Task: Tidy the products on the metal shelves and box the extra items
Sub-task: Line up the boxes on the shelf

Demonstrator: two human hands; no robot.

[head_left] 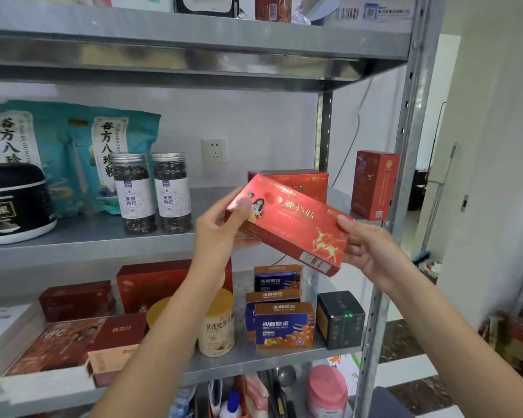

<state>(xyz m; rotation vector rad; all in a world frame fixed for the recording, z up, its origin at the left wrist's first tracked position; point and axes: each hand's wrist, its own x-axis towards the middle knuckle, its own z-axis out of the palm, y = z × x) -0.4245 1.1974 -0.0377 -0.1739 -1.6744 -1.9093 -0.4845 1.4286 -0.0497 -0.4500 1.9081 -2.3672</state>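
Red flat carton (287,220) held tilted in front of the middle shelf (103,236), left hand (221,230) and right hand (366,245) clamped on opposite ends. A matching red box (296,181) lies behind. Best: level it, square the edges, set it on top, fingers clear of the upright box (375,184) at right.

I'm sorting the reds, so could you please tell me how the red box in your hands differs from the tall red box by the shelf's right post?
The held red box is long, flat and tilted, gripped at both ends by the left hand and right hand; the tall red box stands upright on the shelf, untouched. The held one shows a gold deer; the tall one doesn't. Both are red cartons.
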